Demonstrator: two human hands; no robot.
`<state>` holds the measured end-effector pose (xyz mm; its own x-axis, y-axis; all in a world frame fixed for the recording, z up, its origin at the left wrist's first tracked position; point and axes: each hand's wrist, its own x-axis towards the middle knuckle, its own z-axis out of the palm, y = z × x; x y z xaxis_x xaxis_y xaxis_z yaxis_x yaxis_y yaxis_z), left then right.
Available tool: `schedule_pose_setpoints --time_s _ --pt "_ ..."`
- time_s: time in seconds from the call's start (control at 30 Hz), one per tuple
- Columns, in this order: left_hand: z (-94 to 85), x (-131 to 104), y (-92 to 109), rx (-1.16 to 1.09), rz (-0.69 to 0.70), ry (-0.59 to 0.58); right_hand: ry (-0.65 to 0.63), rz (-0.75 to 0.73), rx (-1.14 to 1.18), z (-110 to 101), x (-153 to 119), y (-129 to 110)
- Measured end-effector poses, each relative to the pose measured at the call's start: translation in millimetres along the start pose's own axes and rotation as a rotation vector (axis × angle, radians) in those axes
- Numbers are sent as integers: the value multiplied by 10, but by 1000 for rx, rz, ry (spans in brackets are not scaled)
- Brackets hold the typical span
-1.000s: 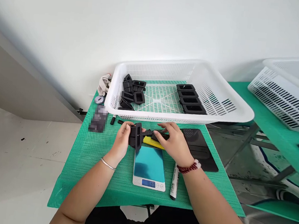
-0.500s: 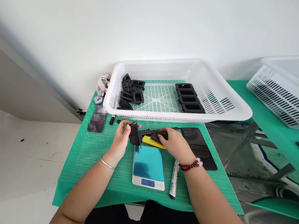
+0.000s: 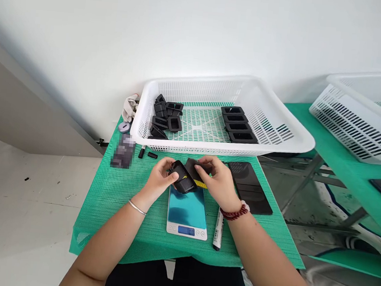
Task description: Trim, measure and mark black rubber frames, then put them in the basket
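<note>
My left hand grips a black rectangular plastic frame part, tilted with its hollow opening partly facing me. In my right hand is a thin dark grey sheet that looks like sandpaper, pinched between thumb and fingers. The sheet lies close beside the part's upper right edge; whether they touch I cannot tell. Below both hands sits a digital scale with a shiny blue top. A yellow tool is mostly hidden behind the part and my right hand.
Behind my hands stands a white plastic basket, with similar black parts at its left and right. A white marker and a black tablet-like panel lie to the right. Another basket rests on the right-hand table.
My left hand has turned the black part from edge-on to show its opening. My right hand has shifted slightly left, bringing the dark sheet near the part's edge.
</note>
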<state>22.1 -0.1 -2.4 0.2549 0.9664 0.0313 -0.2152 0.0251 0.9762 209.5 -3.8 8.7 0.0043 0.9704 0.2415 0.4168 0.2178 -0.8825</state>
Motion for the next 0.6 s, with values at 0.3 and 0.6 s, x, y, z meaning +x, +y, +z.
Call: schedule_pose_setpoints --time_s 0.3,0.6 --pt "-18 -5 -20 125 -67 58 -188 152 522 37 -54 -97" --pt "-10 12 35 193 62 126 -171 139 539 38 -65 -128"
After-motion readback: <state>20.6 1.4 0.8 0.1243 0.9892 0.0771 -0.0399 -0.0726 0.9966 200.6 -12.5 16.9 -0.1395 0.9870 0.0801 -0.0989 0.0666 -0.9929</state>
